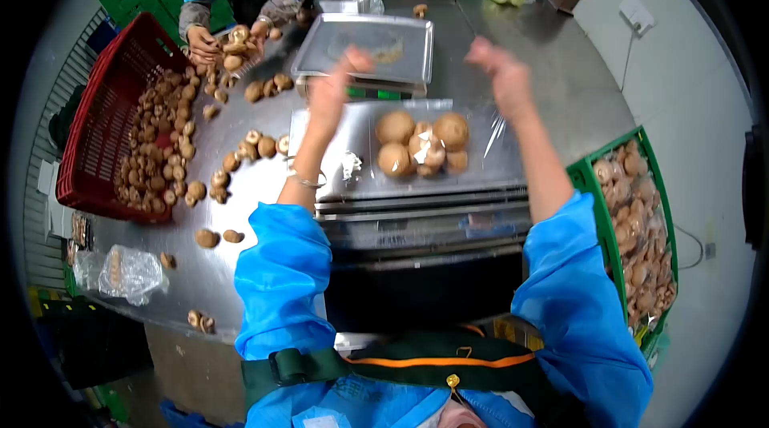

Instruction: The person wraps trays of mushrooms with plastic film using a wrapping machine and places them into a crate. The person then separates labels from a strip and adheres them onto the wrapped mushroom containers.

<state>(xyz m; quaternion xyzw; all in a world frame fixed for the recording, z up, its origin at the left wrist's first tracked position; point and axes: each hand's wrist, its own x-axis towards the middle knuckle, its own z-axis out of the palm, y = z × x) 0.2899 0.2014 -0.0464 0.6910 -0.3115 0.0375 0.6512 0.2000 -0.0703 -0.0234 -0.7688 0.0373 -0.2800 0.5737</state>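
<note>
A group of brown mushrooms [423, 144] sits under clear film on the metal top of a wrapping machine [360, 180]. My left hand [335, 88] is raised to the left of the mushrooms, near the front edge of a scale's metal tray [364, 45]. To their right, my right hand [503, 76] is up in the air, above a crinkled stretch of film [495, 136]. Both hands are apart from the mushrooms. Motion smears their fingers, and nothing can be made out in either hand. A white crumpled scrap [351, 165] lies left of the mushrooms.
At the upper left, a co-worker's hands [205, 45] handle mushrooms beside a tipped red crate [112, 108]. Loose mushrooms [207, 237] dot the steel table [188, 276]. A green crate [613, 244] of wrapped mushrooms stands at right, and plastic bags [132, 272] lie at lower left.
</note>
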